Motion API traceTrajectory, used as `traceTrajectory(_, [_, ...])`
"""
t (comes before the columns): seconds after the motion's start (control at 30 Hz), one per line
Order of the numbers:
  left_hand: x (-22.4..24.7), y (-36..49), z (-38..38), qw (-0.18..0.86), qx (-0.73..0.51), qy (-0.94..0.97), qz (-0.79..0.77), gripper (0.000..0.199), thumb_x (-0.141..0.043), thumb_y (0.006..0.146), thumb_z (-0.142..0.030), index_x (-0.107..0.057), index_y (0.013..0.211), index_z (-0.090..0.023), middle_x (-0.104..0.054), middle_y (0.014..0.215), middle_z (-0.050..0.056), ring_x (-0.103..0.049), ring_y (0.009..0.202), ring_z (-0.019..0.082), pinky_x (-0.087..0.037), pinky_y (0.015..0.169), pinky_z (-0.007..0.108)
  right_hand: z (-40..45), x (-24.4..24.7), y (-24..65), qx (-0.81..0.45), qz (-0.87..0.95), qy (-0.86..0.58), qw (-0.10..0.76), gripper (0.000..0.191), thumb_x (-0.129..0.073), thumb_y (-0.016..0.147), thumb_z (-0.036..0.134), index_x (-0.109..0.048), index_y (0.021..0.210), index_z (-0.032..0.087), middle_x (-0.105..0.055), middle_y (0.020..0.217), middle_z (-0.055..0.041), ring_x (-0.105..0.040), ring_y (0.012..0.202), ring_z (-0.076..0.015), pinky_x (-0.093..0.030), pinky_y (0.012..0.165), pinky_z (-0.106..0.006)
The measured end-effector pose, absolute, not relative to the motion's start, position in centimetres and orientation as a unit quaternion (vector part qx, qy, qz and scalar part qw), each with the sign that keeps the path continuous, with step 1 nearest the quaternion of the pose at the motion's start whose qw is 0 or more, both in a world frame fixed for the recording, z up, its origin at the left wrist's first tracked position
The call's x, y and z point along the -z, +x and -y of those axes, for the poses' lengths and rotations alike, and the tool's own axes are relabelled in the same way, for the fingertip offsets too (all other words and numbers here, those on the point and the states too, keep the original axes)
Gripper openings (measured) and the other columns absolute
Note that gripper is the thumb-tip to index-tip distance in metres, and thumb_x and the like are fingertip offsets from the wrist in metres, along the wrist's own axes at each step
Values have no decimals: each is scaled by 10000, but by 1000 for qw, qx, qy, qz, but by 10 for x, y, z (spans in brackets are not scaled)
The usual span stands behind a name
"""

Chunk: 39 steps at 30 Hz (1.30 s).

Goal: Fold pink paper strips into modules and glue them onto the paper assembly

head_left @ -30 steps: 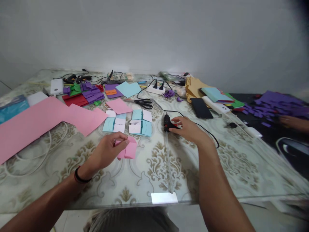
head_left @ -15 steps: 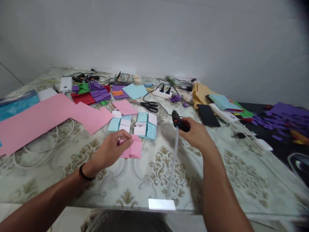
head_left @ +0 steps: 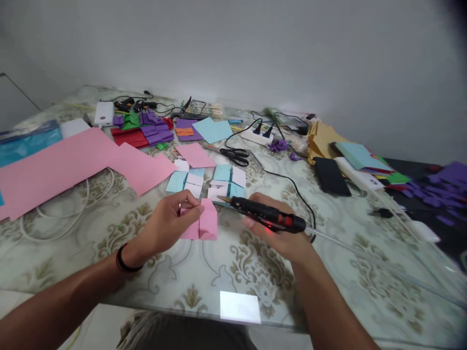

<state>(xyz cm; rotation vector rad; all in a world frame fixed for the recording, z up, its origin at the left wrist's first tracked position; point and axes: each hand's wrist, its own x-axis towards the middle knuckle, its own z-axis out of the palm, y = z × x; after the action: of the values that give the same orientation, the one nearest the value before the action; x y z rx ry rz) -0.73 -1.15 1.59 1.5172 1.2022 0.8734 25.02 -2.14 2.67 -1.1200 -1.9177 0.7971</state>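
Note:
In my right hand (head_left: 279, 233) is a black hot glue gun (head_left: 264, 211), its metal tip pointing left and its red light lit. A long clear glue stick (head_left: 365, 255) runs out of the gun's back end toward the right. My left hand (head_left: 173, 218) pinches a folded pink paper (head_left: 208, 223) near its upper edge, and the paper's lower part rests on the table. The gun's tip is just above and right of this paper, apart from it. Behind lie two folded blue-and-white paper pieces (head_left: 177, 181) (head_left: 237, 183) and a pink square (head_left: 195, 154).
Black-handled scissors (head_left: 235, 156) lie behind the folded papers. A white power strip (head_left: 257, 135) has black plugs and cords. Long pink sheets (head_left: 62, 165) cover the left side. A black phone (head_left: 332, 176) and a paper stack (head_left: 363, 156) lie at right.
My right hand has swung the glue gun round from pointing away to pointing left, bringing its tip near the pink paper. My left hand keeps its pinch, with the paper's flap raised slightly.

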Motion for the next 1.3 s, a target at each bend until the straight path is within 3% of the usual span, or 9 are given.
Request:
traceTrajectory(0.3, [-9, -10, 12, 490, -358, 626, -490, 162, -651, 926, -302, -649, 803, -196, -506, 623, -48, -355, 544, 107, -279, 539, 252, 29, -17, 231, -329, 755, -414, 388, 291, -678, 917, 289, -494, 704, 216, -455, 662, 41, -457, 586, -124, -333, 549, -279])
traceTrajectory(0.67, [-12, -6, 14, 477, -361, 632, -492, 95, -640, 916, -258, -615, 846, -198, -398, 600, -78, -290, 543, 89, -230, 529, 240, 27, -12, 228, -300, 748, -443, 393, 268, -663, 896, 265, -492, 695, 218, -479, 643, 43, -463, 575, -120, -340, 539, -272])
traceTrajectory(1.3, [-14, -7, 15, 471, -356, 636, -497, 99, -631, 926, -260, -604, 852, -201, -420, 599, -78, -294, 538, 92, -235, 529, 240, 26, -13, 228, -292, 751, -457, 377, 240, -649, 874, 257, -504, 687, 220, -492, 636, 37, -476, 573, -127, -351, 545, -274])
